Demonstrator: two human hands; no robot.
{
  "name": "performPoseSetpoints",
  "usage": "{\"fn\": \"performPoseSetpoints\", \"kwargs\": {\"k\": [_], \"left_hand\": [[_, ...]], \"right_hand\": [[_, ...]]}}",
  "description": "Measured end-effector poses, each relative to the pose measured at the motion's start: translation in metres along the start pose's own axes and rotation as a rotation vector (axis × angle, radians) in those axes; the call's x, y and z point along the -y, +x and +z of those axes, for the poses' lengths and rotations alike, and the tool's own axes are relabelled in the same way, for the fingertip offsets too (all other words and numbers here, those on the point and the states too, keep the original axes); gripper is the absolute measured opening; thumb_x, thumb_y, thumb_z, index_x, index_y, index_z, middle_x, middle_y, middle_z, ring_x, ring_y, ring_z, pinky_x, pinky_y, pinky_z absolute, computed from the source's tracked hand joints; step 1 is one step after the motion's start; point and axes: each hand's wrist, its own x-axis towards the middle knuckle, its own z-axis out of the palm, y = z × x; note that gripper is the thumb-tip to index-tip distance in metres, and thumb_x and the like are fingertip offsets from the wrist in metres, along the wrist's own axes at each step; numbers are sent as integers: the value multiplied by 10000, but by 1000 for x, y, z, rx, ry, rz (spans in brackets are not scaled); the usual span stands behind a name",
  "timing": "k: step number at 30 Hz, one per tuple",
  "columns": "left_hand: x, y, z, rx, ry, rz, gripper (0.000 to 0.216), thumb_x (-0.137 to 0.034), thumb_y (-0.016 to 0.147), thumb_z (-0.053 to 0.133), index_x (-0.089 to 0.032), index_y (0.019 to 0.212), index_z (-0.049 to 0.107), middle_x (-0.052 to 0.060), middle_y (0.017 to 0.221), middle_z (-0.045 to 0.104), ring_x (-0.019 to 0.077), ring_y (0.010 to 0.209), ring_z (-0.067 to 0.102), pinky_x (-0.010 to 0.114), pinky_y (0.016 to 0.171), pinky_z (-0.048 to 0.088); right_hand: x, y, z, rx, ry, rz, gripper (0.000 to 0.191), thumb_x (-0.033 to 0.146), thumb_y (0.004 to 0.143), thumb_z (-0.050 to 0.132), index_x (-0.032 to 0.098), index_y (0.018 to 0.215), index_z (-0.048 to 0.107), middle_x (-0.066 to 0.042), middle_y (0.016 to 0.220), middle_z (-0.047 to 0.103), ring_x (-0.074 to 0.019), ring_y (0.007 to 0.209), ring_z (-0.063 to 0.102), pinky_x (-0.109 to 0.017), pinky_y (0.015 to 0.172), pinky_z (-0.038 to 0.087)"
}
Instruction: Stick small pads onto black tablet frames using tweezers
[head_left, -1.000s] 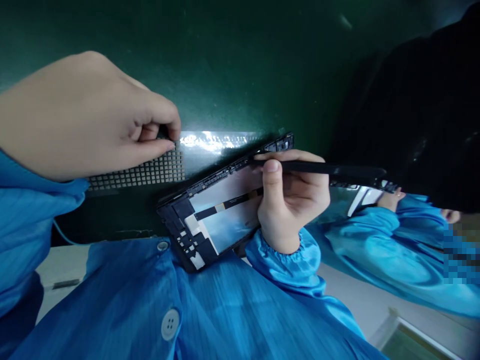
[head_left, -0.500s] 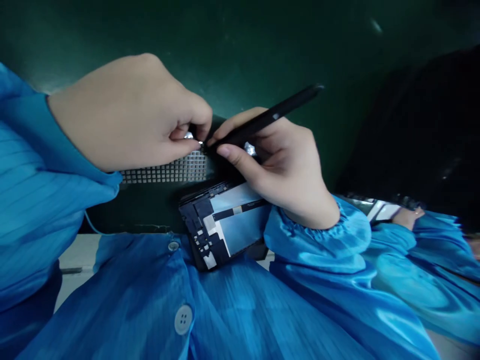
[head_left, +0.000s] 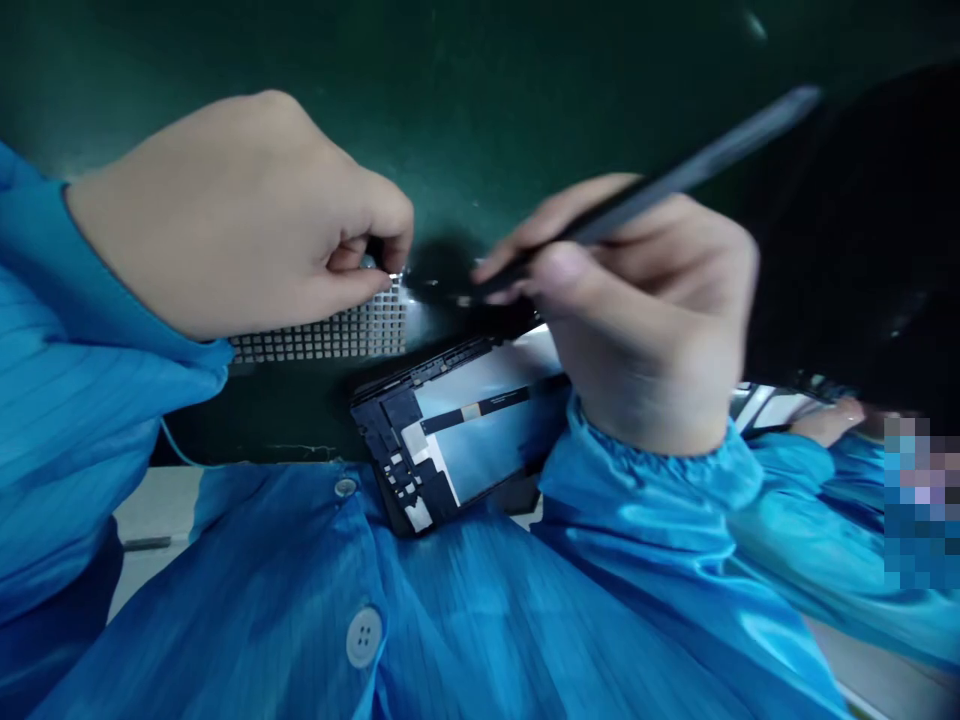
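Observation:
My left hand point(head_left: 255, 225) is closed, thumb and forefinger pinching the upper right corner of a sheet of small grey square pads point(head_left: 322, 340). Part of the sheet lies hidden under that hand. In my right hand point(head_left: 645, 300) is a pair of black tweezers point(head_left: 675, 180), smeared by motion, its tip pointing left and down towards the sheet but apart from it. Anything at the tip is too blurred to make out. Below my right hand, an opened phone body point(head_left: 480, 450) lies tilted at the table's front edge, seemingly stacked on others.
The dark green tabletop point(head_left: 465, 90) spreads beyond my hands. A large black shape point(head_left: 862, 230) stands at the right. Another person's hand point(head_left: 829, 420) and blue sleeve point(head_left: 787, 470) are at the right edge, near some pale items.
My right hand has moved right with the tweezers, away from my left fingertips. The left hand has shifted slightly left, still on the pad sheet.

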Motion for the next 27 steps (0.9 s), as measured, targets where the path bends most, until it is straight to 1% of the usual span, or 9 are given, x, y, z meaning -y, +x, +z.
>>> {"fn": "performPoseSetpoints", "kwargs": {"k": [4,6,8,11,14,18,21,24,27], "left_hand": [[6,-3,5,-31,58,13,871,-699,1019,235,-32,1064,793,-32,785,592,350,1152,809,728,1048,544],[12,-6,8,-99,54,54,886,-716,1023,224,-55,1082,811,-43,784,600,334,1131,818,720,1041,555],[19,-8,11,-149,47,102,884,-717,1028,233,-63,1150,814,-65,778,591,306,1112,820,715,1032,549],[28,-10,13,-147,58,158,859,-695,1031,250,-65,1259,787,-92,771,573,271,1072,818,684,990,544],[31,-10,12,-161,76,183,790,-672,1052,267,-133,1296,791,-100,775,585,240,1027,822,639,978,568],[31,-11,12,-157,93,184,792,-681,1054,266,-149,1311,794,-103,773,578,206,987,820,629,994,587],[27,-10,12,-159,83,187,810,-669,1043,251,-122,1280,798,-97,762,569,238,1015,825,659,965,586],[20,-8,10,-135,83,130,909,-714,1018,182,-84,1213,807,-76,762,590,289,1074,829,683,963,581],[10,-5,5,-48,114,30,1100,-809,933,39,-49,1114,813,-57,770,618,303,1132,828,650,1011,591]], "right_hand": [[-11,-39,-5,-528,-64,-141,150,105,990,767,232,1012,845,25,898,771,-85,796,762,-192,751,619],[-22,-53,-5,-655,-172,-179,112,175,1019,779,273,1055,818,39,923,750,-87,829,764,-202,767,625],[-33,-60,-5,-674,-251,-192,88,231,1044,777,294,1103,792,36,968,761,-104,879,777,-233,795,641],[-42,-61,-5,-652,-306,-203,66,262,1053,782,295,1109,769,22,1012,767,-126,917,788,-270,805,648],[-41,-63,-7,-622,-352,-188,66,257,1076,752,293,1131,746,11,1043,775,-141,908,777,-313,836,652],[-17,-66,-9,-495,-595,-125,109,233,1077,738,295,1165,755,-16,1092,768,-203,1040,784,-423,1008,654],[8,-56,-9,-420,-578,-64,121,246,1062,763,302,1168,781,-21,1128,777,-221,1100,788,-448,1071,658],[23,-34,-9,-235,-529,1,103,358,1047,801,302,1133,793,-12,1119,789,-226,1110,802,-440,1092,673],[21,-10,-8,-3,-493,34,225,479,1007,839,285,1104,782,-11,1079,802,-219,1075,807,-408,1061,692]]}}
